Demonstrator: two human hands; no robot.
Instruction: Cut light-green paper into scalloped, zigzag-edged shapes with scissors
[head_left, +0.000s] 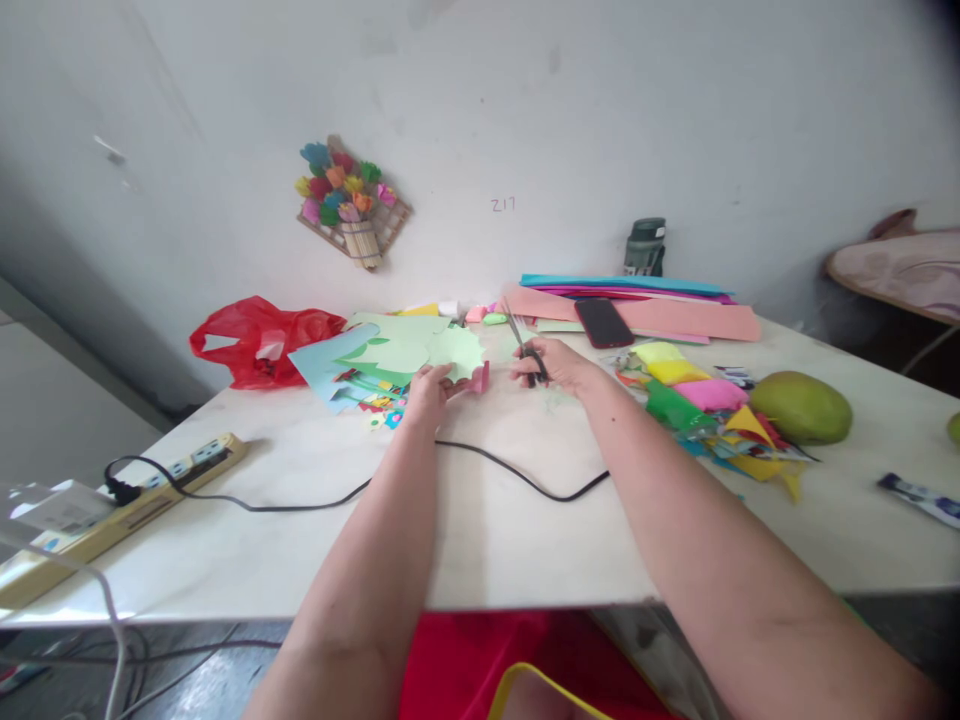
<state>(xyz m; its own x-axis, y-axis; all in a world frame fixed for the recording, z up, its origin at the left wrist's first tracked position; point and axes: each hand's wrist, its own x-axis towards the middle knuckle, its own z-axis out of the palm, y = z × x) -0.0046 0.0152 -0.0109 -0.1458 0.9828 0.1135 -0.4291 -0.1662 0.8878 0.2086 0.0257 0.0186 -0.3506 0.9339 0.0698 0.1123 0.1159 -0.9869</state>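
My left hand (433,392) pinches the lower edge of a pale green paper piece (457,350) with a jagged, scalloped rim. To its right, my right hand (551,366) is wrapped round the black handles of a pair of scissors (517,325), whose blades point up and away from me. A gap lies between the blades and the paper. Left of the paper are a larger light green sheet (397,335), a light blue sheet (306,362) and small coloured cutouts (391,419). Part of the paper's lower edge is hidden by my left fingers.
A black cable (517,470) crosses the table (525,560) from a power strip (187,465). A red bag (262,345) lies at the left; a phone (604,323), stacked paper (697,318), bright packets (712,393) and a green fruit (802,407) sit to the right.
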